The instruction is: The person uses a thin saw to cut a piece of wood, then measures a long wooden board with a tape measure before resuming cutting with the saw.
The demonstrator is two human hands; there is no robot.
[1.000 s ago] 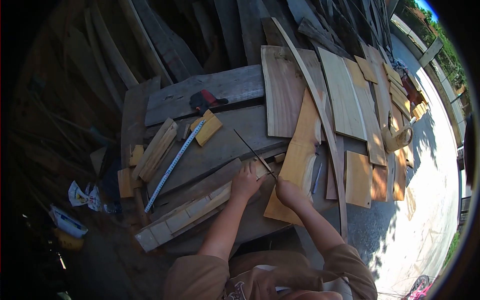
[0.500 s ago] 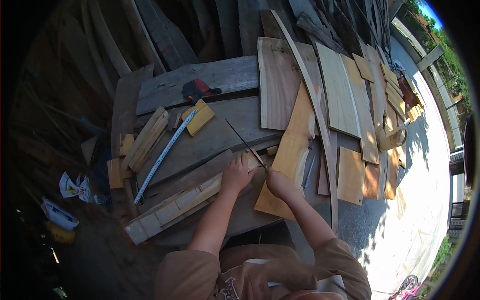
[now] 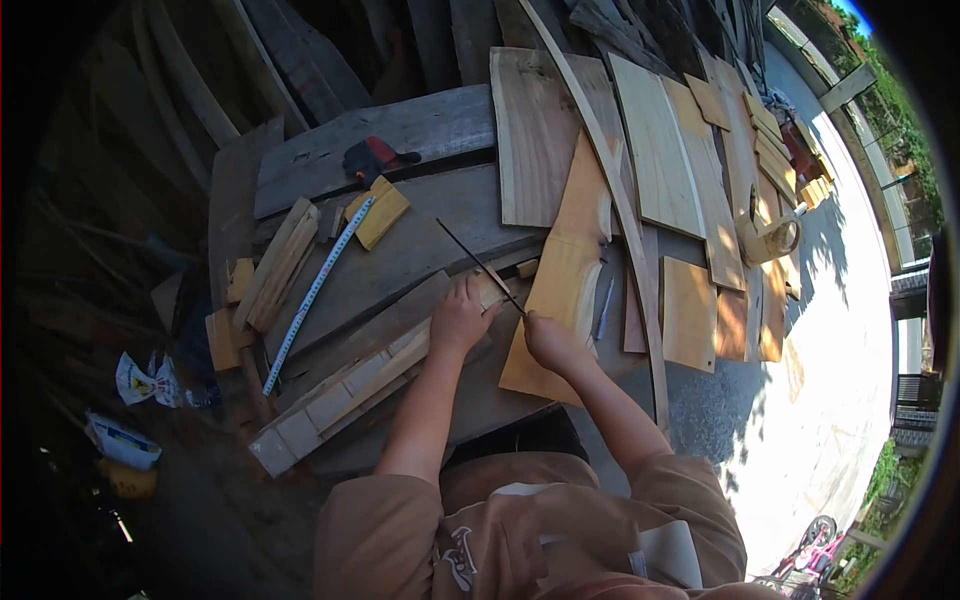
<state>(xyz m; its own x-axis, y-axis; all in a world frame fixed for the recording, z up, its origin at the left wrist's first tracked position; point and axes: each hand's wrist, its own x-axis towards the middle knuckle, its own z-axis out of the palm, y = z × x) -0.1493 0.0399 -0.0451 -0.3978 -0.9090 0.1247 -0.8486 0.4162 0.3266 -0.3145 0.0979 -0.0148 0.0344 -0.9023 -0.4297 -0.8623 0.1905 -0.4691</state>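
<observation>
My left hand [image 3: 459,318] is wrapped over the right-hand end of a long wooden strip [image 3: 350,398] marked with cross lines, lying slantwise on the workbench. My right hand [image 3: 553,344] grips the near end of a slim dark file-like tool [image 3: 455,236]. This tool crosses the strip's end just beyond my left fingers and points away to the upper left. Its exact kind is too thin to make out. Beside my right hand lies a tan board [image 3: 560,285] with a wavy edge. A blue and white pen-like item [image 3: 605,308] rests right of that board.
An extended tape measure [image 3: 318,295] lies left, near a red and black case [image 3: 378,157] and wood blocks [image 3: 380,212]. Several boards [image 3: 655,145] cover the right side, crossed by a long curved strip [image 3: 600,150]. A roll of tape [image 3: 770,240] sits among them.
The whole view has shifted, so the bench appears higher and further left. Both hands keep their grips, and the dark tool still crosses the strip's end with only slight movement.
</observation>
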